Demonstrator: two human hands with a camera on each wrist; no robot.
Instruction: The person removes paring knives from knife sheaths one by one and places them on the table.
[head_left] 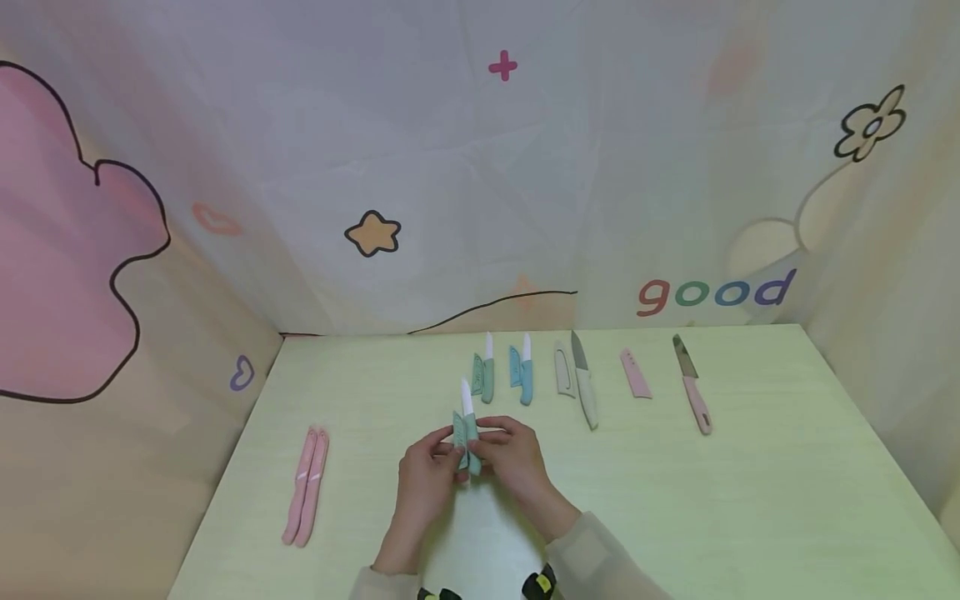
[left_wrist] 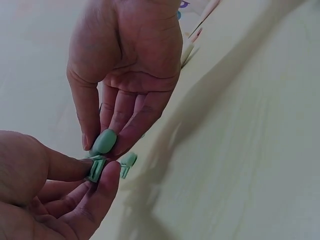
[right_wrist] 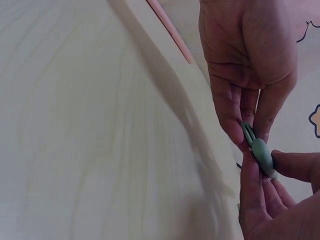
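My right hand (head_left: pixel 517 458) pinches the mint-green handle of a small knife (head_left: pixel 473 458), its white blade pointing away from me, bare and upward in the head view. Beside it, my left hand (head_left: pixel 423 483) grips a matching green blade sheath (head_left: pixel 459 429) between thumb and fingers. Sheath and knife lie side by side, close together, over the table. From the left wrist view, the sheath's slotted end (left_wrist: pixel 96 169) shows between the left fingers, near the rounded handle butt (left_wrist: pixel 104 141). In the right wrist view the handle (right_wrist: pixel 262 156) overlaps part of the sheath (right_wrist: pixel 248 134).
Along the table's back lie a green knife (head_left: pixel 488 382) with its sheath (head_left: pixel 477 375), a blue knife (head_left: pixel 527 383) with sheath (head_left: pixel 514 367), a pale grey-green knife (head_left: pixel 587 396) with sheath (head_left: pixel 562 368), a pink sheath (head_left: pixel 636 375) and pink knife (head_left: pixel 697 400). Two pink knife-like pieces (head_left: pixel 306 487) lie left.
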